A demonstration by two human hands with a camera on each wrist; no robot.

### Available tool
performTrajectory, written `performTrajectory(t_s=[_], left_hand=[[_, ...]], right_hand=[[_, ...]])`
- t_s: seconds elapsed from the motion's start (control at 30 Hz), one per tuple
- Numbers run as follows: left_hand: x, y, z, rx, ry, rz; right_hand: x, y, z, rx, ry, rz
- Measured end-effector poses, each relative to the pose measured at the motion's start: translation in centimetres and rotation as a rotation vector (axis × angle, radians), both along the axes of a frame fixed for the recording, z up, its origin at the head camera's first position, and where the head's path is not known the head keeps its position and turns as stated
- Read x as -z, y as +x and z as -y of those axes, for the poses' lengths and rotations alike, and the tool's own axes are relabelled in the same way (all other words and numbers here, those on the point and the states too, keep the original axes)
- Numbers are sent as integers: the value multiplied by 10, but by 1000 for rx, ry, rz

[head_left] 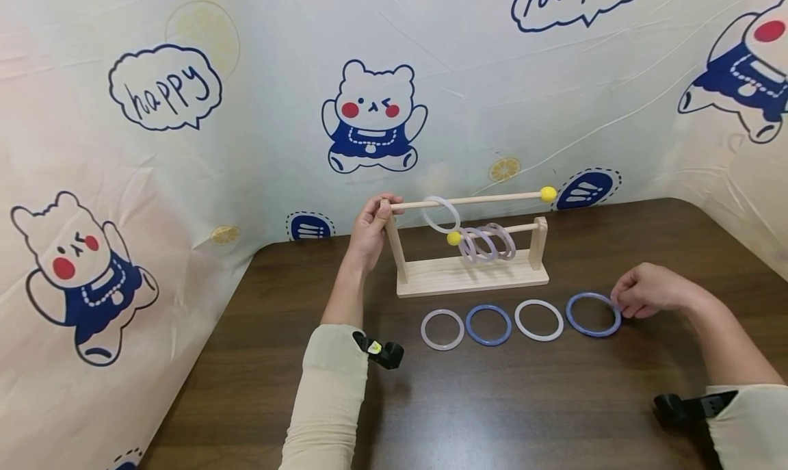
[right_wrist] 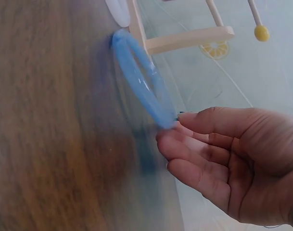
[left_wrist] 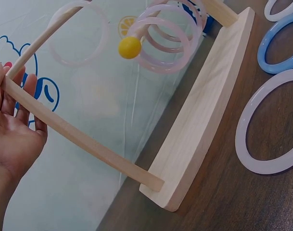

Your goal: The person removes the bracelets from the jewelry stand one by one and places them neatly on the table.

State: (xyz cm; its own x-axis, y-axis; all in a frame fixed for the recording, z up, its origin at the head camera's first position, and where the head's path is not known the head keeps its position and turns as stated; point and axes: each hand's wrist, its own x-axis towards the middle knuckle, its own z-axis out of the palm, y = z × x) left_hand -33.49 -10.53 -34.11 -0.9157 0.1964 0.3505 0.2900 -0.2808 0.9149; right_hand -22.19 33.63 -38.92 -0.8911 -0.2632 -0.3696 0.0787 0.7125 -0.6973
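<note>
My left hand (head_left: 367,232) grips the top of the left post (left_wrist: 83,137) of a wooden ring rack (head_left: 474,278), thumb on the near side. One pale ring (head_left: 457,218) hangs on the rack's upper rod (head_left: 492,199). Several pale purple rings (head_left: 493,251) hang on the lower rod, behind its yellow end ball (left_wrist: 130,47). At the right, my right hand (head_left: 655,292) pinches the right edge of a blue ring (head_left: 571,323) between thumb and fingers. That ring (right_wrist: 139,84) looks tilted and blurred in the right wrist view.
On the brown table (head_left: 511,401), a pale purple ring (head_left: 423,333), another blue ring (head_left: 508,333) and a white ring (head_left: 559,325) lie in a row before the rack. A second yellow ball (head_left: 548,194) caps the upper rod. A printed cloth (head_left: 277,128) hangs behind the table.
</note>
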Motion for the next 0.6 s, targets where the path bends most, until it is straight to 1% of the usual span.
performTrajectory(t_s=[0.23,0.6], left_hand=[[0,1,1,0,-2,5],[0,1,0,0,-4,9]], right_hand=[[0,0,0,11,10,-19],[2,0,3,17,2,-9]])
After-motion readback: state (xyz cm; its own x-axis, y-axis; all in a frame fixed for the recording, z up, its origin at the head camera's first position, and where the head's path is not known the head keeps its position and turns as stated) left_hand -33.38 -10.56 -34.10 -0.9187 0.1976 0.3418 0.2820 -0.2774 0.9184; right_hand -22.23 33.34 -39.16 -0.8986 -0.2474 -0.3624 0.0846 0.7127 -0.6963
